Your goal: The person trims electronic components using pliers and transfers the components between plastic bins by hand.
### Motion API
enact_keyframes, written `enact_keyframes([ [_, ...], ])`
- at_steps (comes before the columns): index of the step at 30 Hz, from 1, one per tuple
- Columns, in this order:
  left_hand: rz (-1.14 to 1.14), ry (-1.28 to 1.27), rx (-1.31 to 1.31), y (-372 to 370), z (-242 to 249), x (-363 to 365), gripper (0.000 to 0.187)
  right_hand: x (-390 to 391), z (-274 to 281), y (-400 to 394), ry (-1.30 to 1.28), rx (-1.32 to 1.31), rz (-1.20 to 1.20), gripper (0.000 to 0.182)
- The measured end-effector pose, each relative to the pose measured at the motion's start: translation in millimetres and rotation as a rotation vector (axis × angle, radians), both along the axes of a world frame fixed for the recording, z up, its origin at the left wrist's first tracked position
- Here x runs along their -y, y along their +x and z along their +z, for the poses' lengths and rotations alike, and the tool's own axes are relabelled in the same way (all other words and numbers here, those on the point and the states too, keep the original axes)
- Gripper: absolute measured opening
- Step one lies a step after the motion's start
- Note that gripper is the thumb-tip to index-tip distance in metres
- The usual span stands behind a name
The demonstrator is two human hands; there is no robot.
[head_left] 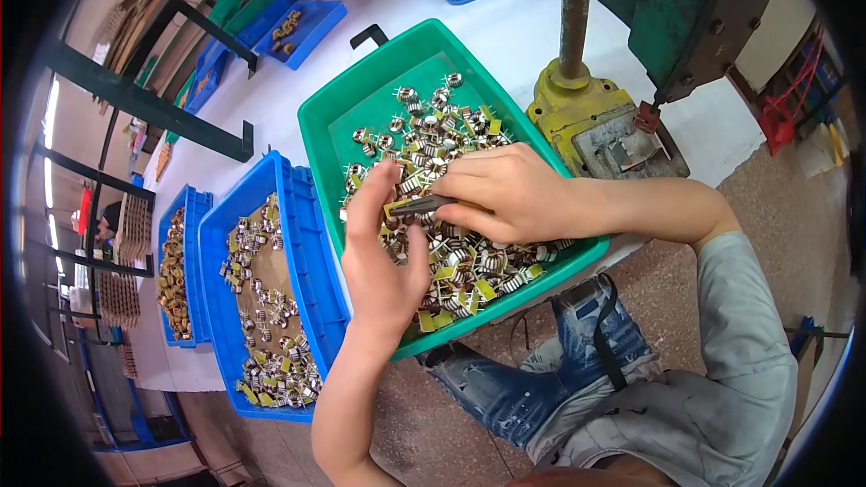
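A green tray (pixel 361 95) holds a heap of small wound coils (pixel 492 261) with pins and yellow-green bases. My right hand (pixel 514 194) is wrapped round dark-tipped pliers (pixel 422 206) above the heap, their tips pointing left. The tips meet a small coil part (pixel 394 211) with a yellow base. My left hand (pixel 383 257) has its thumb and fingers curved around that part, just left of the plier tips. Its fingertips partly hide the part.
Left of the tray are a blue bin (pixel 302 257) with similar coils and a narrower blue bin (pixel 194 261) of brownish parts. A green and yellow press (pixel 573 99) stands behind right. More blue trays (pixel 316 27) are farther back.
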State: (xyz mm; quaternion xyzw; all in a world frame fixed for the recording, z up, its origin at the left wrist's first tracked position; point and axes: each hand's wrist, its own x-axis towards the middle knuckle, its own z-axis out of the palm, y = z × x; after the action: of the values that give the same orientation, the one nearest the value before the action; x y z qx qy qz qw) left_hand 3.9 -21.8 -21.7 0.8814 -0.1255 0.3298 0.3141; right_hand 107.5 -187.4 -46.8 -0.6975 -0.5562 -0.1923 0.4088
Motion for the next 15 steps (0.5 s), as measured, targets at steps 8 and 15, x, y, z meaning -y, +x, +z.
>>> enact_keyframes([
  [8, -0.097, -0.465, -0.428, -9, 19, -8, 0.024, 1, 4, 0, 0.06, -0.052, 0.023, 0.013],
  [15, -0.097, -0.658, -0.362, -16, 23, 11, 0.02, 5, 12, -1, 0.08, 0.275, -0.127, 0.019],
])
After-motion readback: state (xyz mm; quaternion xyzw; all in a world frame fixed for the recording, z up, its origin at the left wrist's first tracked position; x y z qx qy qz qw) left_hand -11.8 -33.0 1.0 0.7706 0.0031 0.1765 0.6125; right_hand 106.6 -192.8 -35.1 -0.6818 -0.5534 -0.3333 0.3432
